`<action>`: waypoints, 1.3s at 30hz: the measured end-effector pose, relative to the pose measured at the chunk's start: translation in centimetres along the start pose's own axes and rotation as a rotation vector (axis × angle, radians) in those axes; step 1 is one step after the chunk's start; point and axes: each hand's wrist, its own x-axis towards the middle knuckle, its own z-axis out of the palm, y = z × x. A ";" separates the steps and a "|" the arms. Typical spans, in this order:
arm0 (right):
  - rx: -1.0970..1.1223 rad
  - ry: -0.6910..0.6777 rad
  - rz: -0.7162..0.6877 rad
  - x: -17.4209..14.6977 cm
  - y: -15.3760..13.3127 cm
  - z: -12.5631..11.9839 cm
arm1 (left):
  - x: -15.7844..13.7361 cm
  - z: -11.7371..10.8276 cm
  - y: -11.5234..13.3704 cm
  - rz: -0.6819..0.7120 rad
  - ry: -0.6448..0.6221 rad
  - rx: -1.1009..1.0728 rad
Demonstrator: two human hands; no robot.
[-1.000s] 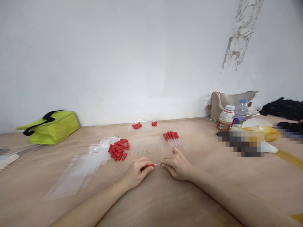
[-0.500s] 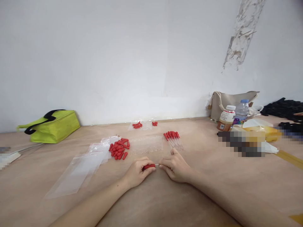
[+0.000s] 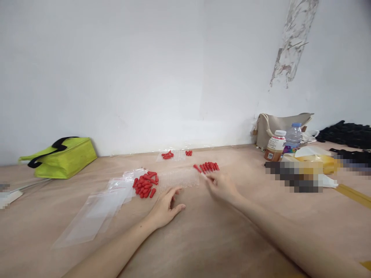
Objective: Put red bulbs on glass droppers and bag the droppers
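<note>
My right hand (image 3: 222, 186) pinches a dropper (image 3: 197, 168), a clear tube with a red rubber bulb pointing away from me. It is just left of a row of assembled droppers (image 3: 210, 166), whose tubes are partly hidden by the hand. My left hand (image 3: 166, 208) rests near the table with thumb and fingers apart, holding nothing. Beyond its fingertips lies a row of clear glass tubes (image 3: 178, 179). A heap of loose red rubber bulbs (image 3: 144, 185) sits to the left of these tubes.
Clear zip bags (image 3: 101, 204) overlap at left, with a lime bag (image 3: 66, 158) behind. A small bagged set of red bulbs (image 3: 167, 155) lies by the wall. Two bottles (image 3: 275, 146) and a beige bag (image 3: 263, 131) stand right, near yellow packaging (image 3: 321, 164).
My left hand has let go of the red bulb and opened. My right hand has carried the dropper forward and right to the row of assembled ones.
</note>
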 end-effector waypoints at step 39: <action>-0.100 -0.057 0.444 3.1 2.3 1.8 | 0.3 -0.3 0.5 0.073 -0.091 0.058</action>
